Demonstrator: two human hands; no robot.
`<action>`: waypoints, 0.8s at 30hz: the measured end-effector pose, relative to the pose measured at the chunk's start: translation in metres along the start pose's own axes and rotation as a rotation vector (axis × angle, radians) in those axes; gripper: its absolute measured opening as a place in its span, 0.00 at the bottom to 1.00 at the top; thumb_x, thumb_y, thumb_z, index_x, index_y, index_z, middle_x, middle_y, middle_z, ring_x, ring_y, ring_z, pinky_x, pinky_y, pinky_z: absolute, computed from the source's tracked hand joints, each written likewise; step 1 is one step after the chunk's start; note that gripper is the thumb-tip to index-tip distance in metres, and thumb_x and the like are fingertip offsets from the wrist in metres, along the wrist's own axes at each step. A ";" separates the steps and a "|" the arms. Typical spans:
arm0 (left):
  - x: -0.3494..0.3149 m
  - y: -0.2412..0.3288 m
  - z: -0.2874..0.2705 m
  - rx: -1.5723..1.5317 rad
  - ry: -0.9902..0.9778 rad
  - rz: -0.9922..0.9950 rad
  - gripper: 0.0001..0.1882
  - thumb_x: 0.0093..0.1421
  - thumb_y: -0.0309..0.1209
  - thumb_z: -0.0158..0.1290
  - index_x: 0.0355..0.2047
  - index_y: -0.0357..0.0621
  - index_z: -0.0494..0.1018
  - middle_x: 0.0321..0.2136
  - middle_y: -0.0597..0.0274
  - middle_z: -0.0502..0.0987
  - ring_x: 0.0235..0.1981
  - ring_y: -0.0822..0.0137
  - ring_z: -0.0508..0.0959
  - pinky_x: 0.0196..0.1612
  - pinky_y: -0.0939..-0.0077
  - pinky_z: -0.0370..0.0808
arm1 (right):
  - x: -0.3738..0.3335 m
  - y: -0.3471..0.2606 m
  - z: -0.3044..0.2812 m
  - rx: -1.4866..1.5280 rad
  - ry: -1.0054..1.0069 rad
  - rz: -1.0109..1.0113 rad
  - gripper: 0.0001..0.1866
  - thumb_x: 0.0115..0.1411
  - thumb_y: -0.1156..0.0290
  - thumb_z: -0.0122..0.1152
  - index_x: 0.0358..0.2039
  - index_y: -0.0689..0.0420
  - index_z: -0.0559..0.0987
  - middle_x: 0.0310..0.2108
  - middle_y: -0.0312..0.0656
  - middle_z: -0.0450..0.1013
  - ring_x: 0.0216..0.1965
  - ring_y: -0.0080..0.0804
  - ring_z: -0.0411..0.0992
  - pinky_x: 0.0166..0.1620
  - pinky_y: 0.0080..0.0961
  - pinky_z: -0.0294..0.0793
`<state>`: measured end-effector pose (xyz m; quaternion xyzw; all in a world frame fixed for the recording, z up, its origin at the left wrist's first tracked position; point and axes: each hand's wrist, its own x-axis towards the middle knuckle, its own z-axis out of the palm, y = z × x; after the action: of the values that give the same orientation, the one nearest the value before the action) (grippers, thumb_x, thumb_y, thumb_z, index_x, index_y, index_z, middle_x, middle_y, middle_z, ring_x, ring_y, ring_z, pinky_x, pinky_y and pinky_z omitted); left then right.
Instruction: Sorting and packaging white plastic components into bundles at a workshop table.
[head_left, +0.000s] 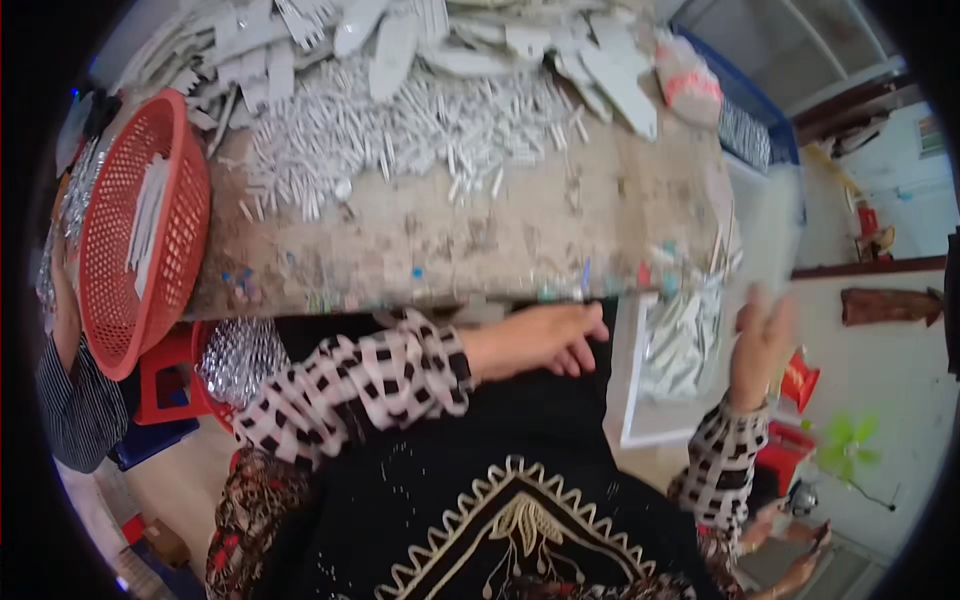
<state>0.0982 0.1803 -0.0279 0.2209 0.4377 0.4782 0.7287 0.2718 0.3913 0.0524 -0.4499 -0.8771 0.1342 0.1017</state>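
My right hand [765, 345], smeared by motion, is raised at the right beyond the table's edge. Its fingers grip a long, pale flat piece [778, 230], blurred and upright, whose exact kind I cannot make out. My left hand [553, 340] hovers just off the table's near edge, fingers loosely bent and apart, with nothing visible in it. Between the two hands, lower down, a white tray [630, 400] contains a heap of silvery-white strips [685, 345]. Across the table [450, 245] lies a pile of short white sticks [400, 125].
Flat white panels [395, 50] are heaped at the table's back. A red mesh basket [195, 215] with white strips stands at the left, a bundle of silvery pieces [245, 360] below it. A blue crate [790, 135] is at the far right. Other people sit at both sides.
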 end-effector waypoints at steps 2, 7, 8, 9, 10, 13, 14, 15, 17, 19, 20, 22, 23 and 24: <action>0.004 0.007 -0.010 0.066 0.035 0.029 0.32 0.68 0.55 0.36 0.54 0.38 0.66 0.39 0.54 0.76 0.38 0.68 0.76 0.45 0.76 0.73 | 0.000 0.003 -0.013 0.645 0.300 -0.071 0.12 0.68 0.63 0.49 0.42 0.59 0.72 0.21 0.37 0.67 0.24 0.21 0.66 0.27 0.15 0.63; 0.003 0.008 -0.011 0.001 0.007 0.022 0.29 0.70 0.52 0.35 0.55 0.40 0.66 0.39 0.55 0.75 0.39 0.68 0.74 0.46 0.75 0.72 | -0.042 0.014 0.012 1.551 -0.241 0.391 0.13 0.70 0.58 0.45 0.40 0.55 0.71 0.14 0.30 0.59 0.11 0.15 0.52 0.17 0.15 0.50; 0.003 0.008 -0.011 -0.010 0.007 0.029 0.28 0.70 0.52 0.35 0.55 0.40 0.66 0.39 0.55 0.75 0.39 0.69 0.74 0.45 0.75 0.72 | -0.047 0.013 0.017 1.712 -0.426 0.392 0.15 0.70 0.56 0.44 0.40 0.55 0.71 0.12 0.31 0.58 0.10 0.16 0.49 0.16 0.15 0.49; 0.002 0.007 -0.011 -0.023 0.009 0.036 0.28 0.70 0.51 0.35 0.54 0.40 0.66 0.39 0.56 0.75 0.39 0.69 0.74 0.45 0.75 0.72 | -0.051 0.009 0.021 1.742 -0.471 0.421 0.20 0.71 0.53 0.37 0.44 0.57 0.71 0.09 0.32 0.54 0.09 0.17 0.48 0.15 0.16 0.48; 0.001 0.007 -0.011 -0.025 0.014 0.034 0.28 0.70 0.51 0.35 0.54 0.40 0.66 0.39 0.56 0.75 0.39 0.69 0.74 0.45 0.75 0.72 | -0.055 0.004 0.025 1.744 -0.476 0.424 0.20 0.71 0.53 0.37 0.44 0.57 0.71 0.09 0.32 0.54 0.09 0.17 0.48 0.15 0.16 0.48; -0.003 0.009 -0.011 -0.023 -0.001 0.085 0.24 0.71 0.46 0.37 0.55 0.41 0.65 0.39 0.58 0.75 0.39 0.70 0.75 0.45 0.77 0.72 | -0.063 -0.006 0.036 1.874 -0.804 0.321 0.28 0.71 0.51 0.30 0.51 0.64 0.68 0.08 0.31 0.54 0.08 0.21 0.48 0.14 0.18 0.49; -0.003 0.008 -0.010 -0.026 0.008 0.089 0.24 0.71 0.46 0.37 0.55 0.41 0.65 0.39 0.58 0.75 0.39 0.70 0.75 0.45 0.77 0.72 | -0.065 -0.010 0.039 1.872 -0.815 0.319 0.28 0.71 0.51 0.30 0.51 0.64 0.68 0.08 0.31 0.54 0.08 0.21 0.48 0.14 0.18 0.49; -0.002 0.006 -0.009 -0.027 0.044 0.178 0.22 0.70 0.44 0.40 0.54 0.42 0.66 0.37 0.59 0.75 0.37 0.71 0.74 0.43 0.77 0.72 | -0.067 -0.013 0.042 1.881 -0.872 0.302 0.28 0.71 0.51 0.31 0.51 0.65 0.68 0.08 0.32 0.55 0.08 0.21 0.48 0.15 0.18 0.50; -0.002 0.005 -0.007 -0.102 0.081 0.322 0.19 0.67 0.32 0.45 0.56 0.41 0.63 0.37 0.61 0.76 0.37 0.72 0.75 0.42 0.78 0.73 | -0.070 -0.014 0.046 1.849 -0.979 0.241 0.29 0.70 0.51 0.33 0.52 0.65 0.67 0.08 0.32 0.57 0.07 0.22 0.48 0.15 0.20 0.50; -0.006 0.006 0.000 -0.106 0.132 0.488 0.20 0.67 0.30 0.46 0.57 0.39 0.62 0.38 0.60 0.76 0.39 0.71 0.76 0.43 0.78 0.73 | -0.068 -0.014 0.048 1.784 -1.014 0.160 0.28 0.70 0.51 0.33 0.53 0.65 0.67 0.07 0.32 0.56 0.07 0.22 0.49 0.15 0.20 0.50; -0.009 0.009 0.003 -0.105 0.174 0.653 0.21 0.66 0.27 0.46 0.58 0.37 0.60 0.39 0.59 0.76 0.41 0.70 0.76 0.45 0.77 0.73 | -0.068 -0.014 0.048 1.718 -1.037 0.079 0.28 0.70 0.52 0.33 0.54 0.64 0.67 0.07 0.32 0.56 0.08 0.22 0.49 0.15 0.21 0.49; -0.015 0.013 0.008 -0.081 0.190 0.688 0.22 0.65 0.23 0.46 0.58 0.35 0.58 0.43 0.57 0.76 0.45 0.69 0.77 0.47 0.75 0.73 | -0.070 -0.015 0.046 1.736 -1.035 0.103 0.28 0.68 0.51 0.42 0.56 0.63 0.66 0.13 0.35 0.63 0.09 0.22 0.53 0.15 0.20 0.51; -0.016 0.013 0.010 -0.013 0.246 0.771 0.22 0.64 0.23 0.45 0.58 0.35 0.58 0.43 0.55 0.77 0.45 0.66 0.78 0.47 0.74 0.73 | -0.071 -0.027 0.041 1.566 -0.902 0.053 0.26 0.66 0.54 0.47 0.54 0.64 0.67 0.18 0.37 0.67 0.12 0.21 0.57 0.17 0.18 0.52; -0.018 0.013 0.012 0.058 0.302 0.852 0.21 0.64 0.22 0.45 0.58 0.35 0.58 0.43 0.53 0.77 0.45 0.64 0.78 0.47 0.73 0.74 | -0.072 -0.033 0.039 1.396 -0.768 0.005 0.25 0.65 0.56 0.53 0.52 0.64 0.67 0.24 0.39 0.71 0.15 0.20 0.61 0.19 0.16 0.54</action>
<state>0.0988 0.1717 -0.0045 0.3295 0.4223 0.7499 0.3882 0.2763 0.3087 0.0220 -0.2067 -0.5630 0.7986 0.0503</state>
